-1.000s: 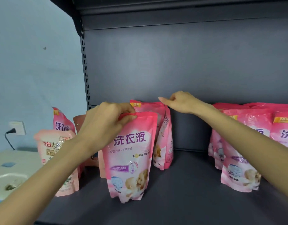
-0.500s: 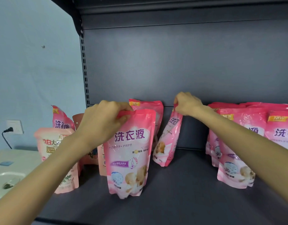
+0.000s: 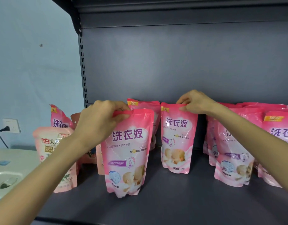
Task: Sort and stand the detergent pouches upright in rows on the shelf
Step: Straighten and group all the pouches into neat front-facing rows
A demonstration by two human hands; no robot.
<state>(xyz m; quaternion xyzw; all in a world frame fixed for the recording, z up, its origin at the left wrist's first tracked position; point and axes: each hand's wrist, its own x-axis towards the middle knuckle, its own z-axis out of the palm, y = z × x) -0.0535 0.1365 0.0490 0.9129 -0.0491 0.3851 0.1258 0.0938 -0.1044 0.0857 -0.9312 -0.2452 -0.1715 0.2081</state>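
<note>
My left hand [image 3: 101, 120] pinches the top edge of a pink detergent pouch [image 3: 127, 153] that stands upright near the front of the dark shelf [image 3: 172, 200]. My right hand [image 3: 195, 102] grips the top of a second pink pouch [image 3: 177, 140], upright and facing forward a little further back. Directly behind the first pouch stands a third pink pouch [image 3: 145, 105], mostly hidden. A group of matching pink pouches [image 3: 234, 153] stands in rows at the right, under my right forearm.
At the shelf's left end stand a pale pink pouch of another brand [image 3: 55, 143], a pink pouch [image 3: 58, 117] and a brownish pouch [image 3: 75, 117] behind it. A white appliance [image 3: 13, 166] and a wall socket [image 3: 11, 125] lie left of the shelf.
My right hand has pulled the second pouch out from beside the back pouch, moved it right and turned it to face forward. The left hand and its pouch have stayed put.
</note>
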